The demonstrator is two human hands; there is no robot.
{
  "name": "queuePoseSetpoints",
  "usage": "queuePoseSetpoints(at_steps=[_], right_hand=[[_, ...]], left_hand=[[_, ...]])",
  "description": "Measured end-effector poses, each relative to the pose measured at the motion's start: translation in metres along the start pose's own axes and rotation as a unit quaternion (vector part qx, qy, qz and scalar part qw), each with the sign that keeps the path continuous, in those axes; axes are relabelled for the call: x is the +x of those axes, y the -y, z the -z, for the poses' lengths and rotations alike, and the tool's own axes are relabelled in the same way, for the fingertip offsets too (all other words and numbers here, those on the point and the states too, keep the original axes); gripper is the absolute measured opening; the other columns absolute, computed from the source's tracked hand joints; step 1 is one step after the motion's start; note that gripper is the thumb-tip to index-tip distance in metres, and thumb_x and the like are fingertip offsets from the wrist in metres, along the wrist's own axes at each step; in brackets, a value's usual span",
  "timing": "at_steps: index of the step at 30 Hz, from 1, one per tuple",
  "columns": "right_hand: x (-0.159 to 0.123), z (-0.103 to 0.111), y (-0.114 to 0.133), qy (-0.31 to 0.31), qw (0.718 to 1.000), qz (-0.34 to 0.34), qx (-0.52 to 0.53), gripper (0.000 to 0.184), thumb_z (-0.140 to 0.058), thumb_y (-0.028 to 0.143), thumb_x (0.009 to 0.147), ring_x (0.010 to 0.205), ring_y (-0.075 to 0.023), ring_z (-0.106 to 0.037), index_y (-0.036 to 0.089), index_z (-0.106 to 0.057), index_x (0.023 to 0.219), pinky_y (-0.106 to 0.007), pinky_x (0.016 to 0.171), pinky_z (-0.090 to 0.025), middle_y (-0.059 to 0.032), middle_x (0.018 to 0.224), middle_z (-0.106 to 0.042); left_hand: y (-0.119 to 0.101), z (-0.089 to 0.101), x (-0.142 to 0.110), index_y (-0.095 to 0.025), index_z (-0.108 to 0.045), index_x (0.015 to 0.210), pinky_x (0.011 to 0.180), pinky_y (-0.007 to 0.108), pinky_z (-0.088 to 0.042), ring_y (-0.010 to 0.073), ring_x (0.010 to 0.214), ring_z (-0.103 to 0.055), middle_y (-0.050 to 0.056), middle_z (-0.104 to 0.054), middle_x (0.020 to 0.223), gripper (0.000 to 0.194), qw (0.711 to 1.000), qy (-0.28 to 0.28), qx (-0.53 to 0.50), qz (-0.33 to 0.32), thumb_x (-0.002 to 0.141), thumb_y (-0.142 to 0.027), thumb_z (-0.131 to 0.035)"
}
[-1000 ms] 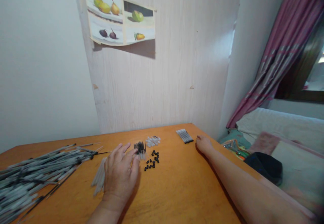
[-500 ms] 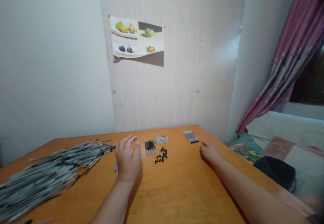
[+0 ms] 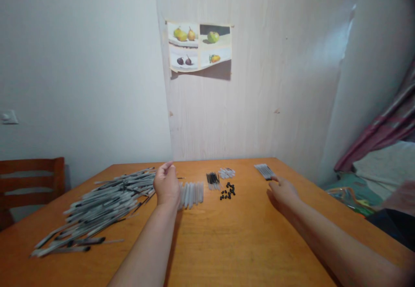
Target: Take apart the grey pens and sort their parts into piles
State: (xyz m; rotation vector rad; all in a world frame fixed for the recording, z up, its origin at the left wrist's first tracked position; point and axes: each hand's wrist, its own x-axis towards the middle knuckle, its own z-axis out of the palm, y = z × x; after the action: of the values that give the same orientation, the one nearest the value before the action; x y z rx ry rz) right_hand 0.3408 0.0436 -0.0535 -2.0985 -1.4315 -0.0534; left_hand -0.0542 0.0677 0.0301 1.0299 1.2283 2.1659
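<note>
My left hand [image 3: 167, 186] is raised at the right end of a loose heap of pen parts [image 3: 106, 200], fingers curled in and thumb against them; anything inside is hidden. Just right of its wrist lies a row of clear pen barrels [image 3: 193, 194]. My right hand [image 3: 282, 190] is low over the table, its fingertips bunched at the black ends of a neat row of pens [image 3: 264, 171]; whether it touches or grips one is unclear. Between the hands lie a bundle of dark-tipped refills [image 3: 213, 180], small clear pieces [image 3: 227, 173] and several small black plugs [image 3: 228, 191].
The wooden table [image 3: 223, 243] meets the wall at the back, where a sheet of fruit pictures [image 3: 199, 47] hangs. A wooden chair [image 3: 32, 183] stands at the left. Beyond the table's right edge are bedding [image 3: 382, 170] and a dark item [image 3: 394, 226].
The view has swung left, bringing the chair in. My left hand has curled its fingers and shifted, uncovering the barrels. My right hand has moved to the black ends of the pen row.
</note>
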Motion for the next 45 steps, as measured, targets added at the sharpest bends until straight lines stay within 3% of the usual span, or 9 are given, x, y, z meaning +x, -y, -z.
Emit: queuePoseSetpoints(at_steps=[3, 7, 12, 15, 17, 22, 29, 45], right_hand=[[-0.003, 0.002, 0.023, 0.001, 0.999, 0.044, 0.025, 0.043, -0.048, 0.026, 0.086, 0.118, -0.0256, -0.060, 0.015, -0.067, 0.122, -0.032, 0.099, -0.045, -0.0139, 0.128, -0.066], [-0.015, 0.004, 0.058, -0.002, 0.983, 0.165, 0.084, 0.044, -0.044, 0.029, 0.087, 0.122, -0.0266, -0.057, 0.011, -0.067, 0.119, -0.038, 0.107, -0.039, -0.0145, 0.128, -0.065], [-0.038, 0.004, 0.106, 0.045, 0.969, 0.206, 0.133, 0.038, -0.046, 0.030, 0.087, 0.110, -0.0248, -0.062, 0.014, -0.069, 0.113, -0.035, 0.097, -0.044, -0.0131, 0.118, -0.069], [-0.051, 0.000, 0.136, 0.102, 0.959, 0.219, 0.149, 0.028, -0.047, 0.029, 0.087, 0.091, -0.0220, -0.065, 0.018, -0.071, 0.096, -0.031, 0.082, -0.046, -0.0081, 0.097, -0.073], [-0.057, -0.005, 0.153, 0.139, 0.955, 0.222, 0.137, 0.023, -0.047, 0.027, 0.087, 0.078, -0.0193, -0.063, 0.018, -0.069, 0.084, -0.027, 0.071, -0.042, -0.0052, 0.081, -0.070], [-0.068, -0.024, 0.186, 0.175, 0.961, 0.203, 0.073, 0.015, -0.052, 0.023, 0.083, 0.074, -0.0166, -0.058, 0.018, -0.064, 0.075, -0.025, 0.064, -0.032, -0.0043, 0.075, -0.067], [-0.074, -0.040, 0.216, 0.190, 0.970, 0.155, -0.001, 0.015, -0.053, 0.025, 0.082, 0.076, -0.0194, -0.061, 0.020, -0.066, 0.080, -0.027, 0.058, -0.028, -0.0074, 0.082, -0.070], [-0.064, -0.060, 0.238, 0.216, 0.964, 0.142, -0.055, 0.024, -0.053, 0.028, 0.082, 0.097, -0.0285, -0.067, 0.017, -0.068, 0.097, -0.032, 0.074, -0.045, -0.0157, 0.104, -0.072]], left_hand=[[0.013, 0.007, 0.002, -0.014, -0.067, 0.099, 0.094, 0.034, -0.045, 0.0175, 0.094, -0.062, 0.006, -0.069, 0.098, 0.029, 1.000, 0.004, 0.010, -0.003, 0.076, -0.031, -0.061], [0.033, 0.018, 0.005, -0.015, -0.068, 0.096, 0.095, 0.034, -0.045, 0.0182, 0.095, -0.063, 0.006, -0.070, 0.096, 0.026, 1.000, 0.002, 0.030, -0.004, 0.077, -0.030, -0.060], [0.048, 0.025, 0.011, -0.017, -0.069, 0.093, 0.094, 0.036, -0.046, 0.0192, 0.093, -0.063, 0.005, -0.071, 0.093, 0.024, 0.998, 0.018, 0.053, -0.002, 0.077, -0.033, -0.062], [0.051, 0.026, 0.013, -0.017, -0.070, 0.092, 0.092, 0.036, -0.047, 0.0192, 0.090, -0.064, 0.005, -0.070, 0.088, 0.024, 0.998, 0.035, 0.057, 0.002, 0.076, -0.033, -0.063], [0.051, 0.025, 0.012, -0.017, -0.070, 0.093, 0.090, 0.036, -0.048, 0.0189, 0.088, -0.064, 0.004, -0.070, 0.087, 0.025, 0.998, 0.040, 0.055, 0.007, 0.076, -0.034, -0.063], [0.049, 0.023, 0.008, -0.017, -0.070, 0.093, 0.088, 0.035, -0.049, 0.0183, 0.087, -0.064, 0.005, -0.071, 0.089, 0.026, 0.998, 0.049, 0.044, 0.017, 0.076, -0.034, -0.063], [0.045, 0.021, 0.005, -0.016, -0.070, 0.094, 0.088, 0.034, -0.048, 0.0186, 0.087, -0.064, 0.005, -0.071, 0.089, 0.025, 0.997, 0.057, 0.032, 0.031, 0.076, -0.032, -0.063], [0.036, 0.019, 0.003, -0.017, -0.070, 0.093, 0.085, 0.032, -0.049, 0.0183, 0.087, -0.064, 0.006, -0.071, 0.090, 0.023, 0.998, 0.045, 0.009, 0.049, 0.076, -0.031, -0.063]])
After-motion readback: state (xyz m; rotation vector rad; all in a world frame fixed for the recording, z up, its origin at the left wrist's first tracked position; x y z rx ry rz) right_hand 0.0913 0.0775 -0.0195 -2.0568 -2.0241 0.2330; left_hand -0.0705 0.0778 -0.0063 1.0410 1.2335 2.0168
